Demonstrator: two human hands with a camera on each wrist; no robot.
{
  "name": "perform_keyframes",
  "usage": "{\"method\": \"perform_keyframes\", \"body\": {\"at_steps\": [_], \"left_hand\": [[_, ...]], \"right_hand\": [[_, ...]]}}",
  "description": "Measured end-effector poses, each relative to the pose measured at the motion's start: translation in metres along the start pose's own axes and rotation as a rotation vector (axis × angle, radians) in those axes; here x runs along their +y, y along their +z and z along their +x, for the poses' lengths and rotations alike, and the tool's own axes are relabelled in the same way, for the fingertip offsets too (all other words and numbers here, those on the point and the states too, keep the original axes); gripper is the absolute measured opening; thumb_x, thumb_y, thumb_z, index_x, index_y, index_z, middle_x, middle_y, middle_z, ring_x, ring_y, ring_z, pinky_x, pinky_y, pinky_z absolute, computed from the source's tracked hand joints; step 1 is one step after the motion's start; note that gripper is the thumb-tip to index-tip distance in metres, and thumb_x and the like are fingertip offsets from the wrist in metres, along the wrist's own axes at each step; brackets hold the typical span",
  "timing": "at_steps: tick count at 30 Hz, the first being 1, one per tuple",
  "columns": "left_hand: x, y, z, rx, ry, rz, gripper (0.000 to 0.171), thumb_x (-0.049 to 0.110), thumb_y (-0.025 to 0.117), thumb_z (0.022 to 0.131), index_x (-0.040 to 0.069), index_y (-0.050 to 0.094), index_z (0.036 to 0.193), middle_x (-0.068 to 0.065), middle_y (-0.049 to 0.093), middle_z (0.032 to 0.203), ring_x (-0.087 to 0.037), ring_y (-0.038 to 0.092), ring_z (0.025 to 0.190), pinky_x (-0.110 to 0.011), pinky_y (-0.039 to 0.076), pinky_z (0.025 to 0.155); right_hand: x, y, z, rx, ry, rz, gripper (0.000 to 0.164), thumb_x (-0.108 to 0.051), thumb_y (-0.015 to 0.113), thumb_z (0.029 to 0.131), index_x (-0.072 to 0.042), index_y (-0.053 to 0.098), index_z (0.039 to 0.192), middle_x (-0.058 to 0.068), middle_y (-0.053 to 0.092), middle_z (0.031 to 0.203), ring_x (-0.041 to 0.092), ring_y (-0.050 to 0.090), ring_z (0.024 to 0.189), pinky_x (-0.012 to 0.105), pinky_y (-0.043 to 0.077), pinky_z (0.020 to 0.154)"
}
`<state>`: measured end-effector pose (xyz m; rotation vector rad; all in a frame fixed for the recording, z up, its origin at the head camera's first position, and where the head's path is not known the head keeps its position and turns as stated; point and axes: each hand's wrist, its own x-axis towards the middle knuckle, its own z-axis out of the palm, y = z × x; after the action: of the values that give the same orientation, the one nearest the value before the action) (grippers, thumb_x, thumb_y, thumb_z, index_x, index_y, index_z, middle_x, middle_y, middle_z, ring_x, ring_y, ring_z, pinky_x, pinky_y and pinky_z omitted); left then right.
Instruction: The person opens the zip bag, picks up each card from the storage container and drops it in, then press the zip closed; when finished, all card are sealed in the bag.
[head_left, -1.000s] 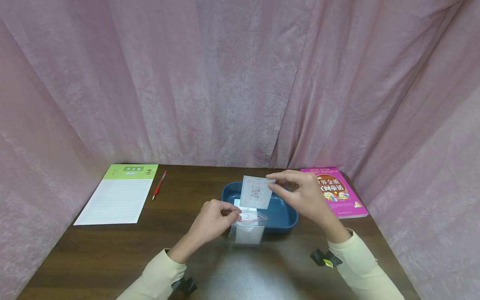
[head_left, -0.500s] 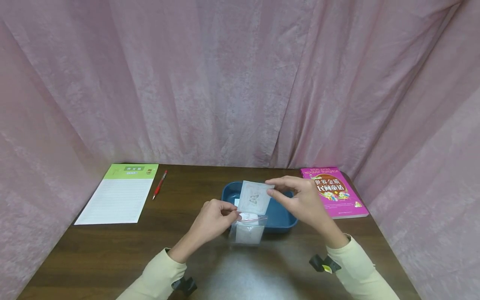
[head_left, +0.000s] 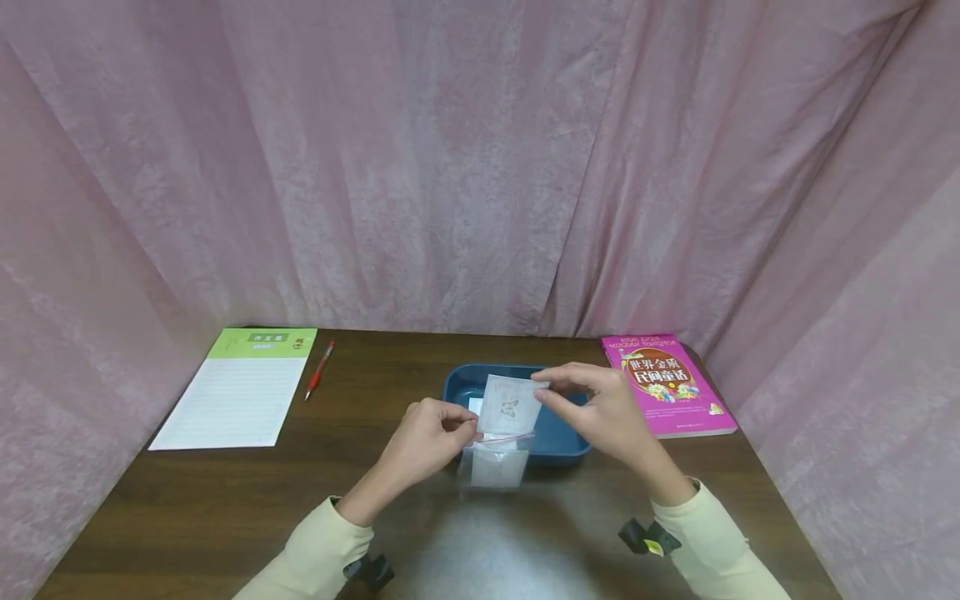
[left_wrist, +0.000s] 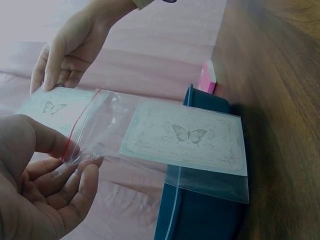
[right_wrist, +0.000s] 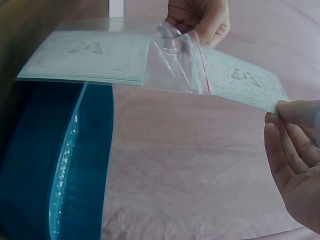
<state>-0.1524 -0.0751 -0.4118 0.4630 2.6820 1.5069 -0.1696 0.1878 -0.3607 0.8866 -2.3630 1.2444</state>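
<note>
"Okay, hands first. Go."

"Left hand [head_left: 431, 437], 10 o'clock of the zip bag [left_wrist: 112, 125]: narrow, thumb and finger pinching the bag's mouth by the red strip [left_wrist: 81, 120]. Right hand [head_left: 600, 404], 2 o'clock of the bag: pinching the butterfly card [head_left: 510, 404] by its upper right corner."

"Card location?"

"12 o'clock of the bag, lower end at the mouth. Can't tell how far inside."

"Step, and how to do it well?"

"Looks like feeding the card in. I'd line its lower edge up with the mouth, hold the left side taut, and push gently straight down toward 6. The film looks floppy, so a corner could snag on the strip; a slight wiggle should free it."

"Containers?"

"Bag has a butterfly card [left_wrist: 185, 137] lying toward its bottom end, probably a small stack: edges look doubled from the right wrist. Blue tray [head_left: 562, 458] sits behind, 12 to 1 o'clock; a pale slip [head_left: 475, 405] shows in its left part, rest hidden by the held card."

"Farther out?"

"Red pen [head_left: 319, 371] at 10, notepad [head_left: 232, 400] past it, pink book [head_left: 671, 387] at 2."
</note>
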Motion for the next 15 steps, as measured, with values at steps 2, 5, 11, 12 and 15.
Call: {"method": "perform_keyframes", "body": {"at_steps": [2,5,11,12,15], "left_hand": [[0.0,0.0,0.0,0.002,0.0,0.003,0.016,0.014,0.067,0.096,0.007,0.081,0.102,0.0,0.077,0.09,-0.013,0.063,0.071,-0.027,0.053,0.057],[0.0,0.0,0.0,0.004,-0.001,0.008,0.017,0.015,0.067,0.097,0.008,0.081,0.102,0.001,0.077,0.09,-0.013,0.063,0.074,-0.027,0.056,0.063],[0.001,0.0,0.0,0.006,0.002,0.011,0.016,0.015,0.067,0.097,0.009,0.081,0.102,0.002,0.076,0.088,-0.014,0.062,0.074,-0.028,0.055,0.064],[0.001,0.0,0.0,0.007,0.002,0.011,0.016,0.015,0.067,0.096,0.009,0.081,0.102,0.002,0.076,0.088,-0.014,0.062,0.074,-0.028,0.055,0.064],[0.001,0.0,0.001,0.011,0.001,0.01,0.016,0.015,0.067,0.096,0.009,0.081,0.102,0.001,0.076,0.09,-0.014,0.062,0.075,-0.028,0.056,0.064]], "right_hand": [[0.001,0.001,-0.001,-0.005,0.002,0.0,0.022,-0.012,0.082,0.087,-0.015,0.079,0.109,-0.004,0.077,0.102,0.009,0.071,0.086,0.035,0.06,0.073],[0.003,0.002,-0.002,-0.011,0.006,-0.001,0.022,-0.013,0.081,0.087,-0.016,0.079,0.109,-0.004,0.077,0.103,0.009,0.071,0.086,0.033,0.06,0.072],[0.009,0.008,-0.005,-0.031,0.02,0.021,0.022,-0.014,0.081,0.088,-0.015,0.08,0.109,-0.005,0.077,0.102,0.009,0.071,0.086,0.031,0.059,0.072],[0.01,0.009,-0.006,-0.035,0.025,0.026,0.022,-0.013,0.081,0.088,-0.015,0.08,0.109,-0.005,0.077,0.102,0.009,0.071,0.086,0.031,0.059,0.072],[0.012,0.012,-0.007,-0.041,0.033,0.04,0.021,-0.011,0.081,0.088,-0.014,0.08,0.108,-0.004,0.077,0.102,0.009,0.07,0.084,0.03,0.059,0.071]]}}
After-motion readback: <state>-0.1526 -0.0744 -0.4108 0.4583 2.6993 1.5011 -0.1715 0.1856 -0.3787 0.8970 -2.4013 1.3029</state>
